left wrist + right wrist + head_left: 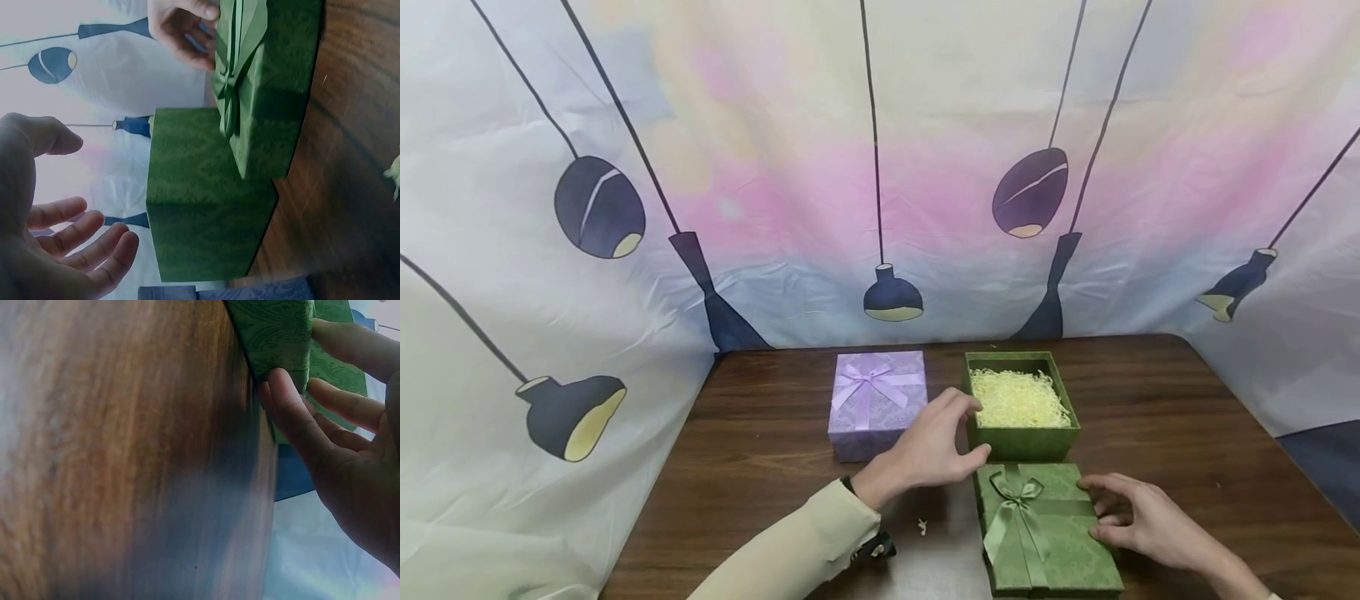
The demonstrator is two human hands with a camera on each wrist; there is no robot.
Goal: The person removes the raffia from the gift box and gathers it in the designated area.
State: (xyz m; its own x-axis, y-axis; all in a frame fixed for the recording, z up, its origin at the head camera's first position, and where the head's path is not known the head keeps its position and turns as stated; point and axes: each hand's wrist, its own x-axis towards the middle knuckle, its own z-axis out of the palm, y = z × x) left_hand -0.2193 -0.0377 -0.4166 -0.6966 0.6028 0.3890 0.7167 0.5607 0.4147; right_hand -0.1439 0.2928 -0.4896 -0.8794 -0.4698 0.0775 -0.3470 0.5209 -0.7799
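In the head view, an open green box (pixel 1021 444) holds pale yellow shredded paper (pixel 1018 398). Directly in front of it lies a green lid (pixel 1067 567) with a green ribbon bow (pixel 1017 493). My left hand (pixel 932 446) hovers beside the box's left front corner, overlapping it in this view. The left wrist view shows this hand (pixel 69 219) with fingers spread and loosely bent, holding nothing. At the lid's right edge is my right hand (pixel 1138 517), fingertips against it. In the right wrist view, fingertips (pixel 284 387) touch the lid's green side wall (pixel 275 337).
A closed purple box (pixel 880 400) with a ribbon bow stands left of the green box. A small paper scrap (pixel 922 527) lies on the dark wooden table (pixel 752 467). Behind hangs a curtain (pixel 797 167) printed with lamps.
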